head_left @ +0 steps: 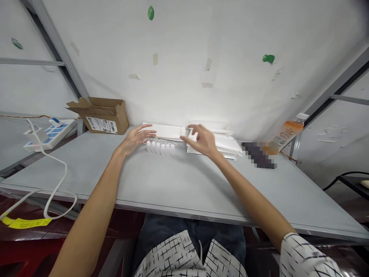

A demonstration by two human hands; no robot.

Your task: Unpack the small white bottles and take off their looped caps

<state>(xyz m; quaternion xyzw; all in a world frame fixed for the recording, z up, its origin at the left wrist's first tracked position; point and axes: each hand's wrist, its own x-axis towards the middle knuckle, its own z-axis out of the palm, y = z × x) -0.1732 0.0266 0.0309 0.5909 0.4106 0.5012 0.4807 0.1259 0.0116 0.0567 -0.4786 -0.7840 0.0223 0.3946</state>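
Note:
My left hand [136,140] lies open on the grey table [173,181], its fingertips reaching the near edge of a flat white package [163,131]. My right hand [201,141] hovers with fingers spread, its fingertips at the right end of that package and holding nothing I can make out. A row of several small white plastic bottles [160,148], joined by thin loops, stands just in front of the package between my hands. To the right, under my right palm, lies a stack of white packets [226,145].
A brown cardboard box [100,116] with open flaps stands at the back left. Beyond the table's left edge are a power strip [49,134] and a white cable [62,181]. An orange-labelled plastic bottle [285,135] lies right, beside a blurred dark object [258,155]. A white wall rises behind.

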